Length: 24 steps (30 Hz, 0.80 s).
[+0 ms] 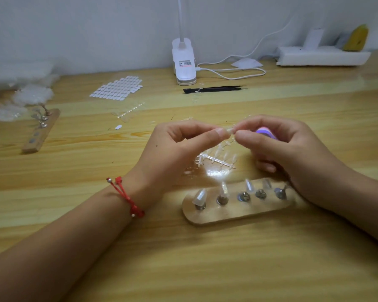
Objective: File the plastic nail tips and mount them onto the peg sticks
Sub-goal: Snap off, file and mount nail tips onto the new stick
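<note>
Clear nail tip (pixel 230 130) pinched between left hand (pixel 177 147), right hand (pixel 292 149); right also holds pink file (pixel 267 132); peg board (pixel 238 211) near.

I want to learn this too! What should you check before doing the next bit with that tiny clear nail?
1. Grip: left hand and right hand both pinch the nail tip, ok.
2. Tool: file tucked in the right hand, ok.
3. Edge smooth: cannot tell, too small.
4. Free spot: rightmost peg on the wooden holder looks bare, but cannot tell.
5. Supplies: spare tips lie just beyond the holder, ok.
</note>
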Available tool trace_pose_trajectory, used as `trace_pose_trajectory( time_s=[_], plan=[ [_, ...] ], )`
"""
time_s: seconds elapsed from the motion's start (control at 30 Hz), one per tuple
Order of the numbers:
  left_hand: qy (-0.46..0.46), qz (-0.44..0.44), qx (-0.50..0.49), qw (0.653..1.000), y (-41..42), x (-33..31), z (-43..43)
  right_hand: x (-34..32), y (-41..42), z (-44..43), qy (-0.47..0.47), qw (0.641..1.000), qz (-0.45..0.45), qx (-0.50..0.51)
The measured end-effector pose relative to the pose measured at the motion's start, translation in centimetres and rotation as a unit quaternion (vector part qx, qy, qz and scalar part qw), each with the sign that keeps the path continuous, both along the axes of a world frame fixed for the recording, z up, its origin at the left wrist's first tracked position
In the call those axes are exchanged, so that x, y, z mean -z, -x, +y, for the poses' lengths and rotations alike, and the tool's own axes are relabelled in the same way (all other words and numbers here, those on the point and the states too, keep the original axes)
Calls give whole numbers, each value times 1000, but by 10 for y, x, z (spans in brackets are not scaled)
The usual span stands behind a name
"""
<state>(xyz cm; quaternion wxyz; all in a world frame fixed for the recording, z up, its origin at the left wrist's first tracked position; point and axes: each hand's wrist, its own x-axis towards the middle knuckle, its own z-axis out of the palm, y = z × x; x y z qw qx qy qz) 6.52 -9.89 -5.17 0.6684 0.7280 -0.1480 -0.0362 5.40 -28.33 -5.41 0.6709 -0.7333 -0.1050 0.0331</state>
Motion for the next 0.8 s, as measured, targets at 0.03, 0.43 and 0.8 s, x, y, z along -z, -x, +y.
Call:
trace_pose_trajectory(
  time_s=[0.03, 0.43, 0.8],
  plan=[
    [-6, 0, 3, 1000, 0, 0, 0, 1, 1, 0, 11, 1000, -12, 0],
    [-66, -8, 35, 997, 0, 0, 2, 0, 4, -3, 102, 978, -180, 22],
    [-69, -21, 50, 996, 0, 2, 3, -5, -1, -8, 177, 954, -243, 9]
  ],
)
